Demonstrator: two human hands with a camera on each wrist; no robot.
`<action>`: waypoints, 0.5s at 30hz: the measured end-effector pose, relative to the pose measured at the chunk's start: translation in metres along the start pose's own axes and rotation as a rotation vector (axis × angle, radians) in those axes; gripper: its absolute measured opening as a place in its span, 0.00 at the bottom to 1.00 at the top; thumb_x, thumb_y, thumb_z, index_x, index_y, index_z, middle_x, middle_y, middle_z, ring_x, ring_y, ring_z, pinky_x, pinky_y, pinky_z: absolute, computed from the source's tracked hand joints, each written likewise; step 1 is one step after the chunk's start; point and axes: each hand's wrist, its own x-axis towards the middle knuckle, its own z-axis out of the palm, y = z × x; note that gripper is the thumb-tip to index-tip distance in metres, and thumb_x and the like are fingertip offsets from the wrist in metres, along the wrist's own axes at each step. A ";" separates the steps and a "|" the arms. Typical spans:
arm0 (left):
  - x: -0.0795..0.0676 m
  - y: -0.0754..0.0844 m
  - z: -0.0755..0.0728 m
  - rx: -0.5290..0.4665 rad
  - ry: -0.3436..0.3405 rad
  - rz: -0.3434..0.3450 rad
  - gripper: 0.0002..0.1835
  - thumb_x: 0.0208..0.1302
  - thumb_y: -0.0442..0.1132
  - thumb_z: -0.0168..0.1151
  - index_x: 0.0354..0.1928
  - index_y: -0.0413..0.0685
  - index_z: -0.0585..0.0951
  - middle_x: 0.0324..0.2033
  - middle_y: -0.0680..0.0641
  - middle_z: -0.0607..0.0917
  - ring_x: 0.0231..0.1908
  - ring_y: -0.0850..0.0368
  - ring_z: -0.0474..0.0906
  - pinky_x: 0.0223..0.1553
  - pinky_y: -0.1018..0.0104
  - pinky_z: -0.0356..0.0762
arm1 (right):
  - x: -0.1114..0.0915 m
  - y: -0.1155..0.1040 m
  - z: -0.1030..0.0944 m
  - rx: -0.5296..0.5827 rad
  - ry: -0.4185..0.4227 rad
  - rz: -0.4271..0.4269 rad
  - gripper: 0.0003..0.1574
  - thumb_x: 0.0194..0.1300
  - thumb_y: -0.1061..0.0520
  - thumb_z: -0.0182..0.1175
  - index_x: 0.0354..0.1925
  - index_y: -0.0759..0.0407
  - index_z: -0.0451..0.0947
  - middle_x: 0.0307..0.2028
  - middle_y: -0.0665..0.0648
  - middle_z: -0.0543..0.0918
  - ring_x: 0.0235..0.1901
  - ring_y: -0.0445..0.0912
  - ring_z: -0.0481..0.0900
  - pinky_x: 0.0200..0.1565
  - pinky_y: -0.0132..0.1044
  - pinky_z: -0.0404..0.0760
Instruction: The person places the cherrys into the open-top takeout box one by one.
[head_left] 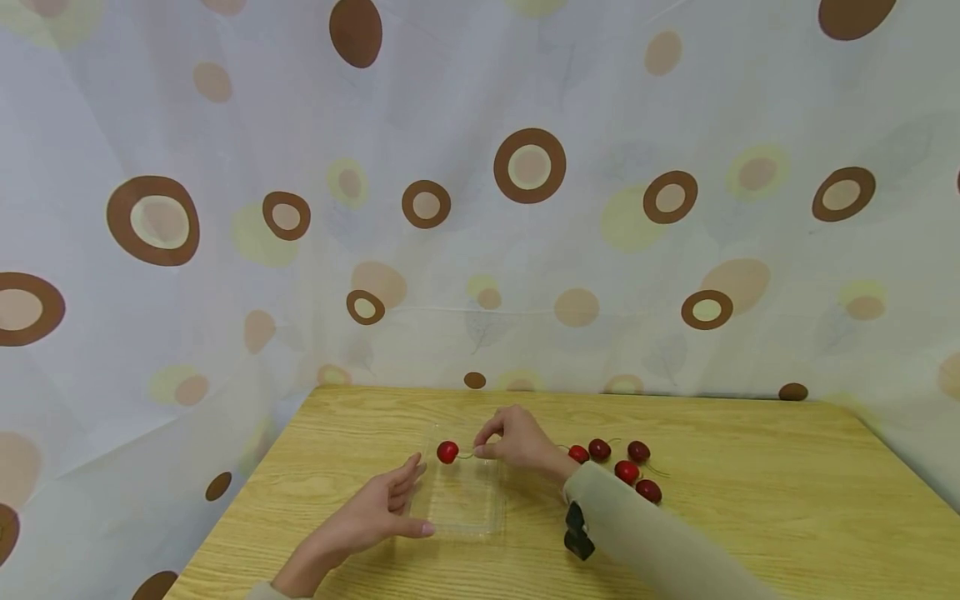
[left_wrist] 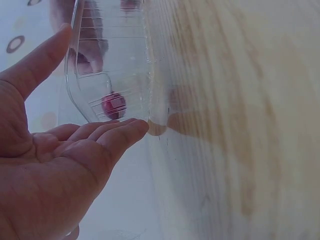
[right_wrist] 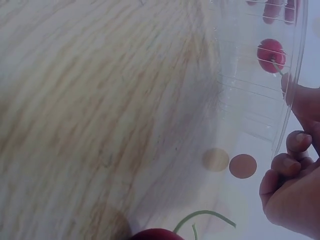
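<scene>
A clear plastic container [head_left: 459, 528] with ribbed walls sits on the table. My right hand [head_left: 517, 439] pinches the green stem of a red cherry [head_left: 447, 452] between thumb and finger, over the container's far part. Through the clear wall in the left wrist view, that cherry [left_wrist: 114, 105] hangs from its stem; whether it touches the container's bottom I cannot tell. My left hand [head_left: 371, 510] stands at the container's left side, thumb and fingers spread and straight around its near-left corner. In the left wrist view its fingertips [left_wrist: 137, 129] lie at the container's wall.
Several loose dark red cherries [head_left: 627, 472] with stems lie on the wooden table [head_left: 750, 500], right of the container and beside the right forearm. Part of one cherry [right_wrist: 157, 235] shows in the right wrist view. A patterned curtain [head_left: 525, 250] hangs behind the table.
</scene>
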 end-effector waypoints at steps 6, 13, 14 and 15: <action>0.000 0.000 0.000 -0.005 -0.013 0.001 0.58 0.69 0.38 0.73 0.83 0.34 0.40 0.80 0.28 0.48 0.78 0.28 0.47 0.74 0.35 0.56 | -0.003 0.002 0.001 -0.016 0.008 0.022 0.02 0.64 0.62 0.76 0.33 0.61 0.93 0.32 0.50 0.85 0.32 0.44 0.72 0.43 0.42 0.78; 0.000 -0.001 -0.001 -0.007 -0.010 -0.006 0.57 0.69 0.37 0.73 0.83 0.34 0.40 0.81 0.29 0.48 0.78 0.29 0.48 0.74 0.36 0.56 | -0.012 0.005 -0.012 -0.014 0.036 0.069 0.06 0.66 0.59 0.75 0.41 0.60 0.94 0.42 0.50 0.88 0.44 0.51 0.81 0.51 0.50 0.81; 0.000 -0.001 -0.001 -0.007 -0.010 -0.006 0.57 0.69 0.37 0.73 0.83 0.34 0.40 0.81 0.29 0.48 0.78 0.29 0.48 0.74 0.36 0.56 | -0.014 0.006 -0.016 -0.013 0.041 0.073 0.07 0.66 0.58 0.75 0.41 0.59 0.94 0.42 0.50 0.88 0.46 0.53 0.82 0.53 0.51 0.81; 0.000 -0.001 -0.001 -0.008 -0.010 -0.007 0.57 0.69 0.37 0.73 0.83 0.34 0.40 0.81 0.29 0.48 0.78 0.29 0.47 0.74 0.37 0.56 | -0.016 0.006 -0.021 -0.009 0.044 0.073 0.07 0.67 0.58 0.75 0.42 0.59 0.93 0.43 0.51 0.88 0.46 0.53 0.82 0.53 0.52 0.81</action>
